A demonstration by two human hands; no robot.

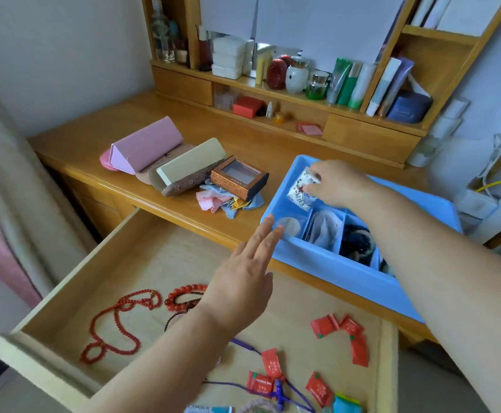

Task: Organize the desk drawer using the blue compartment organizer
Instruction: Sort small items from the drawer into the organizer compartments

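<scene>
The blue compartment organizer (326,260) sits on the wooden surface (100,138) at centre right of the frame, just beyond the open desk drawer (64,296). The right hand (337,181) pinches a small printed white packet (301,189) over the organizer's large upper-left compartment; whether the packet already rests on the bottom is hard to tell. The left hand (243,278) hovers with fingers straight and holds nothing, its fingertips by the organizer's near-left corner, beside a round white item (288,225) in the next compartment. Other compartments hold a pale bag and dark hair ties.

The sorting step looks partly done: red bead necklaces (118,323), red sachets (341,338) and a purple cord (273,389) lie loose in the drawer. The next move likely calls for releasing the packet flat, then reaching down into the drawer for another loose item.
</scene>
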